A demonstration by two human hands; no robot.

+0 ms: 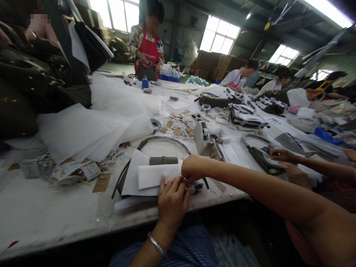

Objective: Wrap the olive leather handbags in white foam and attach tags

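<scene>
My left hand (172,200), a silver bangle on its wrist, rests at the table's front edge with fingers pressed down on the end of a white foam sheet (155,175) wrapped round a grey-green strap (163,160). My right hand (192,169) is curled closed just above it, pinching the same wrapped end; what is inside the pinch is hidden. A long curved strap (164,139) arcs behind the wrapped piece.
Piles of white tissue paper (91,126) and brown tags (178,128) cover the white table (50,211). Dark bags (33,85) are stacked at left. Another person's hands (283,157) work on a strap at right. Several people work at the far side.
</scene>
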